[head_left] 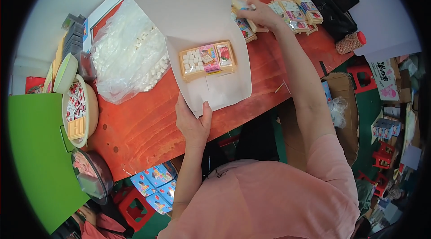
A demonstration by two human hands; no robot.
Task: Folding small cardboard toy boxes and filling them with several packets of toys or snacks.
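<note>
A white cardboard box with its tall lid raised stands on the red table in front of me. Inside it lies one tan tray pack with white cubes and a pink label under clear film. My left hand grips the box's near left corner, thumb on the front and fingers along the side. My right arm stretches to the far side of the table, where my right hand closes on a tray pack beside the lid; part of that pack is hidden. More such packs lie stacked to its right.
Left of the box spreads a clear plastic bag of white cubes. A cream basin of small red-and-white sachets sits at the left edge. A black handbag and red-capped jar stand far right. Blue boxes are below the table.
</note>
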